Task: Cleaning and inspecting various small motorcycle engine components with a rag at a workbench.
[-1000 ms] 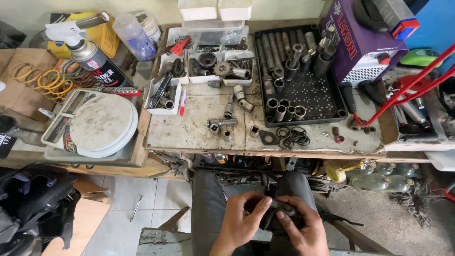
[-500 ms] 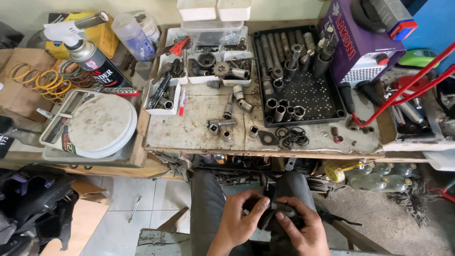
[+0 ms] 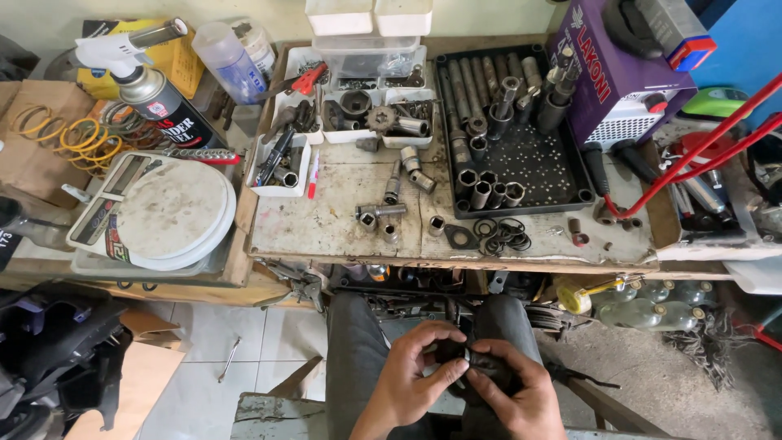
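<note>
Since a second ago both hands have drawn closer together and the left hand [image 3: 411, 379] has curled further over the small dark part [image 3: 481, 368]. The part sits between the two sets of fingertips, above the lap, well below the workbench [image 3: 342, 224] edge. Its long axis cannot be told. The left thumb and forefinger pinch its left end; the right hand [image 3: 521, 389] cups it from beneath, fingers closed around it. Both wrists angle inward.

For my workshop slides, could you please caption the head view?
Both hands, left hand and right hand, hold a small dark part in the lap below a cluttered workbench.
</note>
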